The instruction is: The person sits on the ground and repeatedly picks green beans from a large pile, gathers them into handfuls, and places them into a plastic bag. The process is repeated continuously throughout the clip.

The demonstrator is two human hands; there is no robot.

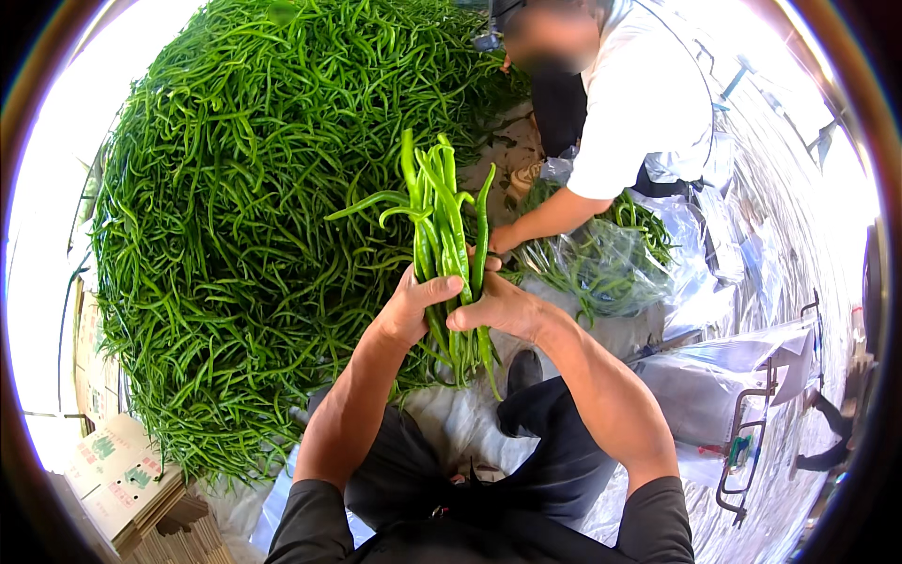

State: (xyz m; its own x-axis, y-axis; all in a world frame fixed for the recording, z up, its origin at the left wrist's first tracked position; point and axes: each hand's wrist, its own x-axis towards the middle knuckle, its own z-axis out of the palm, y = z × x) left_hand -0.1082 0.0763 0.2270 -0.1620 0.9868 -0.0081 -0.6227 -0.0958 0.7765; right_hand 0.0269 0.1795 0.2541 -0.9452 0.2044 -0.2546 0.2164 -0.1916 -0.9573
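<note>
A bunch of long green chili peppers point(442, 233) is held upright between my two hands, in the middle of the view. My left hand point(423, 299) grips it from the left, thumb across the front. From the right, my right hand point(497, 299) closes around the same bunch, its thumb near the left one. Tips and stems stick out above and below the hands, and a few peppers splay sideways. Behind and to the left rises a large heap of green chili peppers point(268, 211).
A co-worker in a white shirt point(648, 92) crouches at the upper right, one arm reaching beside a clear plastic bag of peppers point(599, 264). Flattened cardboard boxes point(120, 472) are stacked at the lower left. A metal frame point(747, 437) stands at the right by plastic sheeting.
</note>
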